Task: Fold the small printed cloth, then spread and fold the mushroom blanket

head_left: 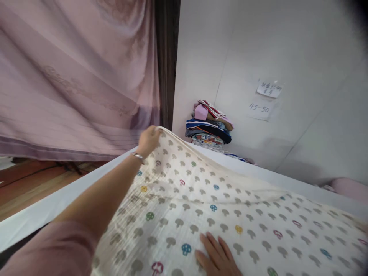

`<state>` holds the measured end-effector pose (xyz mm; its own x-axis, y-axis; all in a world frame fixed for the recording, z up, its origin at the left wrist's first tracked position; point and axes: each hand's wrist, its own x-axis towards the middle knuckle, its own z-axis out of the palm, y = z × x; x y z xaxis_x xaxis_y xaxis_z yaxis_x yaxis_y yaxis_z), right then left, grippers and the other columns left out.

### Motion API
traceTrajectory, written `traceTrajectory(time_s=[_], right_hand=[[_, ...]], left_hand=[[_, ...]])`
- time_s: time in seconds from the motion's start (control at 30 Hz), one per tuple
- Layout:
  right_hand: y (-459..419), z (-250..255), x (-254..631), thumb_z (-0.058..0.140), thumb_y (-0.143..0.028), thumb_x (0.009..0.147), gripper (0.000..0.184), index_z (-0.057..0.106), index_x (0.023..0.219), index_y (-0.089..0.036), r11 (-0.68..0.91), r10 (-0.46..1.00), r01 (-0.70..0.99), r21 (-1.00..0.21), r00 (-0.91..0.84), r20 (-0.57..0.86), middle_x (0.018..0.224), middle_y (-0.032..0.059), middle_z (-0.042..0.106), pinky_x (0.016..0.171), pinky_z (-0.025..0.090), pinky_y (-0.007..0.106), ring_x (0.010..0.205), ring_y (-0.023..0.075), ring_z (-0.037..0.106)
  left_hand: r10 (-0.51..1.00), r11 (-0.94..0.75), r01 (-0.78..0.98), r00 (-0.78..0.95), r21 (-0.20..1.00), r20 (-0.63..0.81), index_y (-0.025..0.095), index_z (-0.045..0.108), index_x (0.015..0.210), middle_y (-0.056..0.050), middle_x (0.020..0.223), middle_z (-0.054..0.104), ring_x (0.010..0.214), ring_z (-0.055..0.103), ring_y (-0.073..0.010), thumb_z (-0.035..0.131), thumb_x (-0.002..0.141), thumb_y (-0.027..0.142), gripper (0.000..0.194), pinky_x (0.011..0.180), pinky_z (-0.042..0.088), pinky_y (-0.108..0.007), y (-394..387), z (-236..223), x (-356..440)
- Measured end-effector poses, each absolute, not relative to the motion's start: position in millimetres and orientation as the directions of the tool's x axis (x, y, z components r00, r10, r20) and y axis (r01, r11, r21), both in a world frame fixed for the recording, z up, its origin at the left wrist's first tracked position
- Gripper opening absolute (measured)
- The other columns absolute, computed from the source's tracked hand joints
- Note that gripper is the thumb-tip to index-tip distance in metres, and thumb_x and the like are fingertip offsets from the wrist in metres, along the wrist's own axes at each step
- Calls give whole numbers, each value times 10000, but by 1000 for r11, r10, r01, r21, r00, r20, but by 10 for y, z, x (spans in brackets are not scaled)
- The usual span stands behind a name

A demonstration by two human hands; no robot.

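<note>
A cream cloth [198, 211] printed with grey and coloured mushrooms is spread over a white surface. My left hand [148, 141] is closed on its far left corner and holds that edge up off the surface. A silvery bracelet [138, 157] circles the left wrist. Near the bottom of the view, my right hand [217, 257] lies flat on the cloth with its fingers stretched out. A slack fold runs across the cloth from the lifted corner toward the right.
A stack of folded fabrics [209, 124] stands beyond the far edge, against a pale wall [313, 88]. Two handwritten paper notes [261, 109] are stuck there. A pink curtain [86, 84] hangs at the left above a brown floor [37, 184]. Something pink [349, 189] lies at the far right.
</note>
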<state>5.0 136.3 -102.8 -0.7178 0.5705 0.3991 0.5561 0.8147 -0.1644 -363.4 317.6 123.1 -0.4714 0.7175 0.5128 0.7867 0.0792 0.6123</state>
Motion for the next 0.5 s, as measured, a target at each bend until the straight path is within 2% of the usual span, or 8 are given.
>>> traceTrajectory(time_s=[0.03,0.17,0.27,0.37,0.43,0.5], right_hand=[[1359,-917,52,523,-443,818,480,428,1286,-408,820,567,551,-156,-746,350,1381,-4,378,939,445,490,1218,294,436],[1303,-447,19,491,-494,829,466,497,1249,-290,789,601,549,-276,-782,164,1437,26,315,1052,287,469,1302,281,312],[1212,-146,-18,423,-463,877,449,448,1290,-290,735,645,580,-352,-758,97,1457,12,285,1094,186,449,1340,240,229],[1147,-21,-34,422,-440,882,448,429,1304,-291,722,658,591,-360,-747,93,1453,20,296,1099,156,430,1342,223,218],[1142,-59,-18,451,-426,866,437,461,1277,-278,727,665,597,-340,-736,131,1422,39,353,1089,176,429,1317,227,268],[1162,-157,22,488,-414,840,421,510,1232,-262,727,674,591,-349,-711,200,1341,55,460,1059,247,417,1246,237,376]], left_hand=[[674,23,772,-482,636,560,180,553,775,16,621,535,552,484,-118,400,817,468,329,474,327,-212,3043,1369,-3659],[715,-27,695,-489,719,499,184,531,699,45,517,442,466,407,-102,453,792,417,263,428,300,-214,2392,1769,-3590],[728,-118,751,-380,650,571,201,569,788,35,576,508,533,463,-117,440,812,395,235,468,344,-212,1769,1904,-3307],[795,-270,812,-115,518,596,223,589,891,15,732,608,664,537,-137,452,801,346,204,592,410,-222,1041,1872,-2903],[882,-380,768,131,516,453,225,595,903,0,810,635,718,559,-140,427,821,326,213,649,421,-223,569,1752,-2631],[923,-379,684,326,623,204,212,602,816,0,745,625,669,548,-124,378,856,314,249,625,412,-211,202,1566,-2414]])
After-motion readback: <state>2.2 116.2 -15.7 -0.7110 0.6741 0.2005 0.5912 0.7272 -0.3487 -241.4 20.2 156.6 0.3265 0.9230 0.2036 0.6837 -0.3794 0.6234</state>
